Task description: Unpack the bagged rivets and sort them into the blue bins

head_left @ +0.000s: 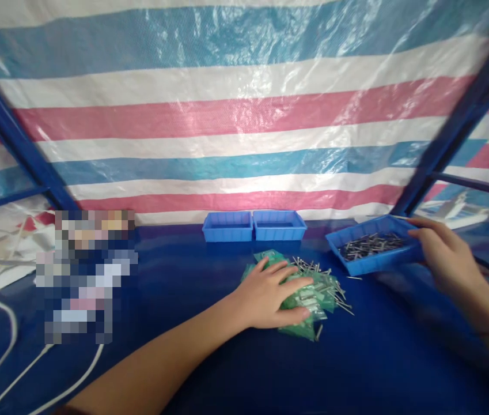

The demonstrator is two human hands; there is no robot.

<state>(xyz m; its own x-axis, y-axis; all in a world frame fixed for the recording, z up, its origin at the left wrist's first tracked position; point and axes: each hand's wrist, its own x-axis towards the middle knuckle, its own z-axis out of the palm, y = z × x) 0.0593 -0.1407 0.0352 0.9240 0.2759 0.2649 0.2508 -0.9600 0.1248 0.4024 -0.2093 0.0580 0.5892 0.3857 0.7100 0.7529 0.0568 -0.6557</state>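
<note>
Nails (374, 245) in the blue plastic bin (367, 266) our right hand (445, 251) is pinching; crinkly green baggies (298, 329) under our splayed left hand (268, 297).

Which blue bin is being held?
The rightmost bin, gripped at its right end by the right hand, with metal pieces inside. The left bin and middle bin stand side by side at the back, untouched.

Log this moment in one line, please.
left hand: spread on green bags | right hand: gripping blue bin of metal pins | behind: two blue trays
</note>
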